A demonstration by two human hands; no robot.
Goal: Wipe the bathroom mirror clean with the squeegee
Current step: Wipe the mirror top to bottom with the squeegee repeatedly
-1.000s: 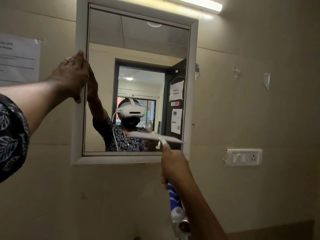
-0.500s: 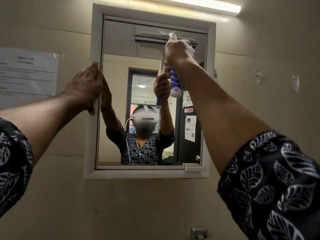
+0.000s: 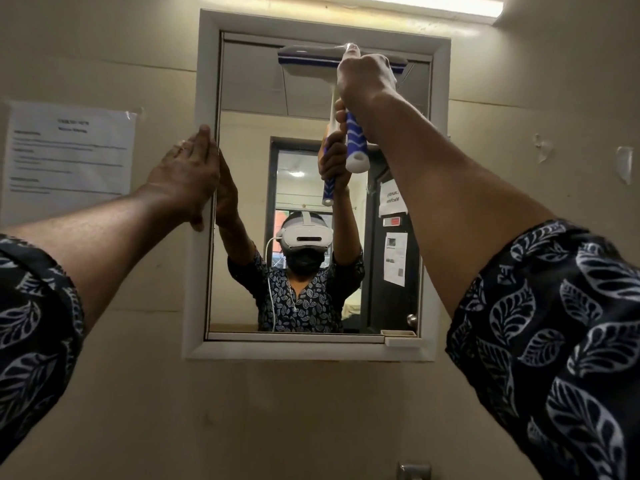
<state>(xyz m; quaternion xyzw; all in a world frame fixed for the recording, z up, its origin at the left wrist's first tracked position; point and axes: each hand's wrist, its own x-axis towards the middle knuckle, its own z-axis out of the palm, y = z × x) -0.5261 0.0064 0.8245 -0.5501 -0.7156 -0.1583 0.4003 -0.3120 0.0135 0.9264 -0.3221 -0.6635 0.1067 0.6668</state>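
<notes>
The bathroom mirror (image 3: 242,133) hangs on the wall in a white frame (image 3: 204,81). My right hand (image 3: 365,79) grips the squeegee (image 3: 355,143) by its blue-and-white handle. The squeegee's blade (image 3: 304,55) lies across the glass at the top right of the mirror, just under the upper frame edge. My left hand (image 3: 185,173) rests with straight fingers on the mirror's left frame edge at mid height. Both arms are raised, and the mirror reflects them and the person.
A printed paper notice (image 3: 69,150) is taped to the wall left of the mirror. A strip light (image 3: 415,3) runs above the frame. A small white ledge (image 3: 403,341) sits at the mirror's bottom right corner. A metal fitting (image 3: 414,471) shows at the bottom edge.
One second ago the squeegee blade was near the bottom of the mirror; my right hand has raised it to the top edge. My left hand stays on the left frame.
</notes>
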